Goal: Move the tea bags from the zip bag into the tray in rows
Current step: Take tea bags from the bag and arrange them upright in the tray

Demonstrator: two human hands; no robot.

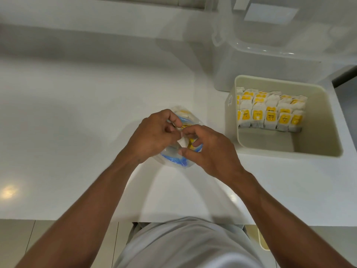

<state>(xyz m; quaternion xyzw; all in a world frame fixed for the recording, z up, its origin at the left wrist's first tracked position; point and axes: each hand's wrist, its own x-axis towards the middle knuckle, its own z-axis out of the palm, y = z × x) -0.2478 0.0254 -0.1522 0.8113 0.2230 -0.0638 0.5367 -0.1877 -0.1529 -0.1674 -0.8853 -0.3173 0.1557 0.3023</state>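
Both hands work at the mouth of the zip bag, with the tray off to the right.

On the white counter (77,113), a cream tray (336,132) sits well right of the hands, with upright rows of tea bags (270,113) packed against its far wall. A clear plastic container (270,55) stands just behind it. The zip bag (174,157), blue-edged and holding yellow packets, lies under both hands, which hide most of it. The left hand (154,136) and right hand (208,149) meet above it with fingers curled. Each grip is closed, pinching one white-and-yellow tea bag (183,143) at the bag's opening. Both forearms angle inward from the lower corners.
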